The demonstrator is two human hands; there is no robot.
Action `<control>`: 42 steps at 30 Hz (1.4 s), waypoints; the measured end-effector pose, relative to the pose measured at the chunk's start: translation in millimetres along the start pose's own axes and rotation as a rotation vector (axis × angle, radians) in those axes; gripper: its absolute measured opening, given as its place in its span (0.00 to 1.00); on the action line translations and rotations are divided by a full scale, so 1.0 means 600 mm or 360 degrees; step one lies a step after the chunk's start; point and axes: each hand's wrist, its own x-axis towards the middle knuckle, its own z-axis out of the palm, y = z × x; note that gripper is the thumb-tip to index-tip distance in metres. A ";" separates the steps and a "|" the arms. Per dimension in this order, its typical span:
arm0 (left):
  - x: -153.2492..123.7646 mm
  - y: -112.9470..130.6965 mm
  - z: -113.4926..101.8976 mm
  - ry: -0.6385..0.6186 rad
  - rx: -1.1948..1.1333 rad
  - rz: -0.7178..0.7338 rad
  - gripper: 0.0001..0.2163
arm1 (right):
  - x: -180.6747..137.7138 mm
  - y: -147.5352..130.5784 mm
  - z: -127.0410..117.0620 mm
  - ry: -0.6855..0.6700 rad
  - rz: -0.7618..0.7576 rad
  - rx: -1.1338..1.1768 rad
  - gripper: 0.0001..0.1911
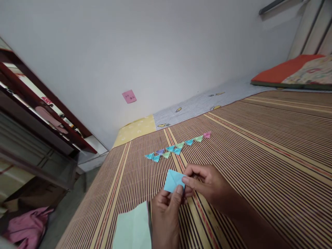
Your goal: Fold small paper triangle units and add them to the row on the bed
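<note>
A small blue folded paper square (172, 180) with diagonal creases is held up between both hands above the striped mat. My left hand (167, 211) pinches its lower edge, thumb on top and fingers beneath. My right hand (204, 181) grips the right corner between thumb and fingers. Beyond them, several small folded paper pieces in blue, green, purple and pink lie in a slanting row; a green one (180, 145) sits near its middle. Just left of my left wrist lies a pale green paper sheet (133, 226), apparently on top of other sheets.
The striped mat (246, 138) covers the bed, with yellow and checked cloth (137, 129) along the wall. A pink note (129, 97) is stuck on the wall. Orange bedding (282, 71) lies at the far right. Pink cloth (27, 226) is on the floor at left.
</note>
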 end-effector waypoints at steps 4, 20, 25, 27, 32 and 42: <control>-0.001 0.008 -0.014 0.0006 0.0050 0.0104 0.18 | 0.001 -0.007 -0.008 0.0022 -0.0125 -0.0341 0.10; 0.005 0.003 -0.017 -0.0025 0.0080 0.0040 0.15 | -0.001 -0.008 -0.003 0.0000 -0.0095 -0.0464 0.10; 0.000 0.007 -0.016 -0.0035 0.0260 0.0089 0.13 | -0.001 -0.013 0.007 0.0111 -0.0149 -0.0547 0.01; -0.002 0.006 -0.014 -0.0066 0.0360 0.0158 0.12 | -0.002 -0.015 0.016 0.0140 -0.0204 -0.0572 0.04; -0.006 -0.001 -0.009 -0.0117 0.0508 0.0343 0.10 | -0.003 -0.014 0.033 0.0142 -0.0312 -0.0568 0.09; -0.008 0.025 -0.027 -0.0391 0.0218 0.0206 0.10 | 0.004 0.005 0.005 0.0183 0.0015 -0.0088 0.10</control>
